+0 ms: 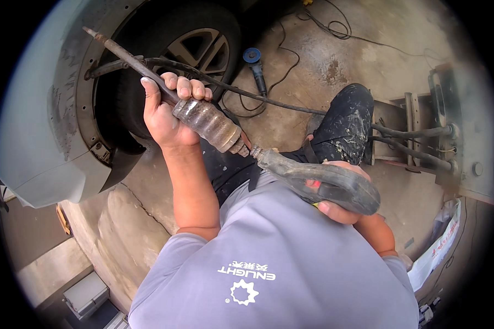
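A slide hammer dent puller (211,125) slants across in front of my chest, its thin tip pointing up and left toward the car's grey fender (44,137). My left hand (169,112) has its fingers wrapped around the rod and the top of the ribbed metal weight, with the thumb along the rod. My right hand (341,213) grips the dark looped handle (291,171) at the tool's lower right end. A bit of red shows inside that handle, partly covered by fingers. Behind the rod, a clamp-like metal piece (115,67) is at the wheel arch edge.
A car wheel (225,52) sits beyond my left hand. From the wheel arch a thick black cable (258,97) crosses to the right. An angle grinder (254,68) with a blue disc lies on the concrete floor. A machine (472,159) with two thick cables stands at right.
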A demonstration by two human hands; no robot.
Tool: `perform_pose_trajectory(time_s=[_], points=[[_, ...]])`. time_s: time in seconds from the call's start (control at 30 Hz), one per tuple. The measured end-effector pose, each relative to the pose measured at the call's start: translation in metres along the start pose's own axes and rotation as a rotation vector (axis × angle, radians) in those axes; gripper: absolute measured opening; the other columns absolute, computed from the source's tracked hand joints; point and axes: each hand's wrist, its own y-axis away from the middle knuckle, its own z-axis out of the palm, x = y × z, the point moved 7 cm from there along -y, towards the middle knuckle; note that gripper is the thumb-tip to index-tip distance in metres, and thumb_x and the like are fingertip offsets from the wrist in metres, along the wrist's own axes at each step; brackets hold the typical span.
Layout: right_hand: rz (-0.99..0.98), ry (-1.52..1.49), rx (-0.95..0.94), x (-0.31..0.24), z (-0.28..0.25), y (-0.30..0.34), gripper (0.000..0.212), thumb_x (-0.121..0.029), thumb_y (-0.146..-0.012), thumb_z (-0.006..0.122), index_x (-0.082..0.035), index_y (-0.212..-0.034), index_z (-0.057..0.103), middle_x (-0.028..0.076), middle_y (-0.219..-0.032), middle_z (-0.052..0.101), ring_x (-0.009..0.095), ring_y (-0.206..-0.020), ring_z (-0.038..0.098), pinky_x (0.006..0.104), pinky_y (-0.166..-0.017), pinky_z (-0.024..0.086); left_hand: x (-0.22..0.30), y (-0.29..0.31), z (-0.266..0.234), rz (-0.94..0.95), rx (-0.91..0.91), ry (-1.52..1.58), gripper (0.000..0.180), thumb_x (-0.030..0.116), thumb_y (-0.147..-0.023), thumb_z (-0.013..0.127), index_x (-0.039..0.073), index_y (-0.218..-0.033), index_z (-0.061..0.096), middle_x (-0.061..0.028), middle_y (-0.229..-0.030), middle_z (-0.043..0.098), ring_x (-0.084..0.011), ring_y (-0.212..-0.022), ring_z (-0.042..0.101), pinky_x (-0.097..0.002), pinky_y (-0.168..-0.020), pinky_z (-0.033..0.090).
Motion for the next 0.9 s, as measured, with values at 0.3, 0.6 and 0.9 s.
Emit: perform_pose_trajectory(time_s=[0.3,0.6,0.9], points=[[0.118,-0.040,0.069,-0.001,-0.004,0.007,0.039,-0.019,-0.072,0.076,0.002,-0.106,0.074,0.013,-0.102,0.073,0.031,-0.097,0.068,0.0409,-0.085,0.057,-0.003,-0.005,0.006,0.013,0.015,0.024,0.053,0.056,-0.109,0.039,0.010,-0.086,0.053,-0.0102,-0.070,0.060,-0.0320,-0.070,0.062,-0.0470,-0.070,0.052],[0.149,-0.511,0.399,0.008,0.008,0.000,0.040,-0.021,-0.074,0.077,0.003,-0.106,0.074,0.012,-0.104,0.070,0.033,-0.096,0.066,0.0419,-0.087,0.056,0.003,-0.006,0.011,0.024,0.065,-0.032,0.058,0.060,-0.108,0.035,0.009,-0.087,0.054,-0.0071,-0.069,0.056,-0.0297,-0.069,0.057,-0.0458,-0.070,0.049],[0.233,-0.184,0.183,0.014,0.003,0.009,0.038,-0.011,-0.069,0.076,0.002,-0.105,0.072,0.014,-0.100,0.074,0.027,-0.093,0.071,0.0365,-0.085,0.057,-0.004,0.002,0.001,0.058,0.184,-0.022,0.058,0.060,-0.108,0.038,0.008,-0.088,0.054,-0.0128,-0.070,0.059,-0.0311,-0.067,0.059,-0.0441,-0.066,0.051]])
